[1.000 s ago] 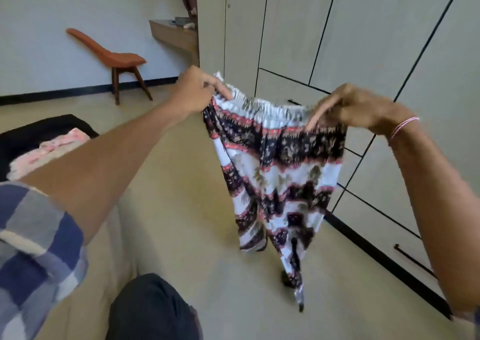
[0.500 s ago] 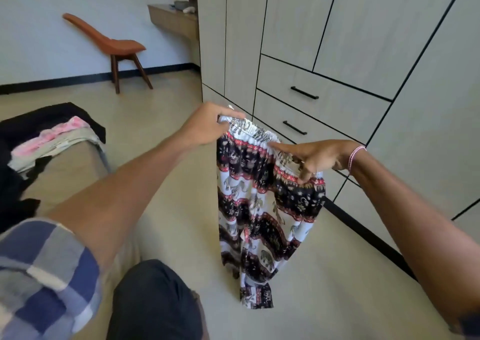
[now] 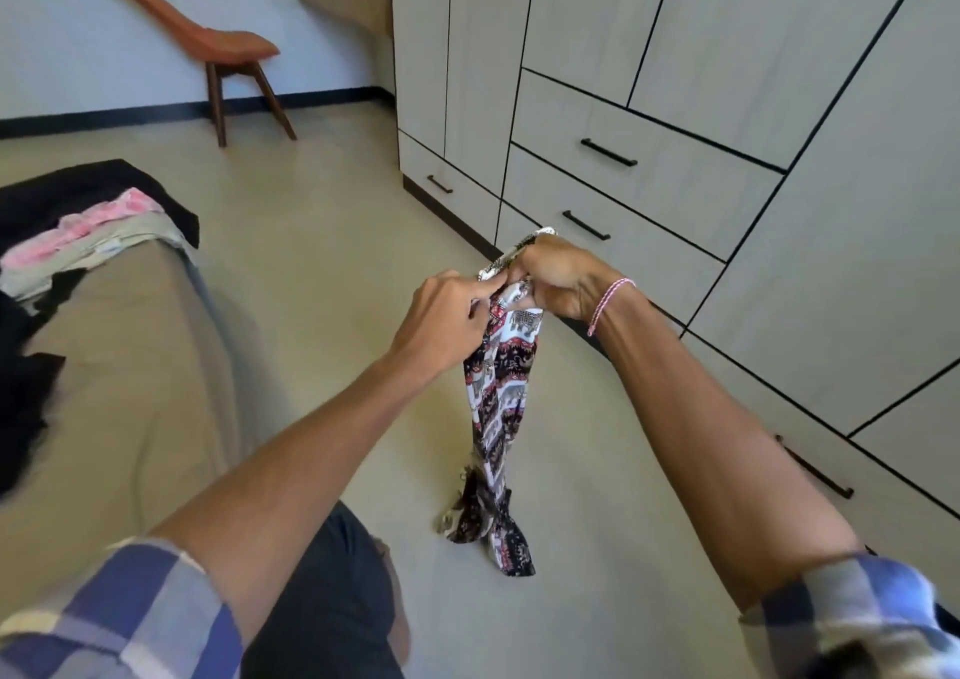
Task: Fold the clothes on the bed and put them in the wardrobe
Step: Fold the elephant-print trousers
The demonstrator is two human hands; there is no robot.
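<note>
Head view, left hand [image 3: 447,315] meeting right hand [image 3: 561,283], both pinching patterned trousers [image 3: 498,403]

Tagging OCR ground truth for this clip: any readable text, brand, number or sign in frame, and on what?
None: no readable text in this view.
patterned trousers: elephant and band print only, no lettering or tag showing.
wardrobe: plain fronts with black handles, no labels.
clothes pile on the bed: no lettering visible.
</note>
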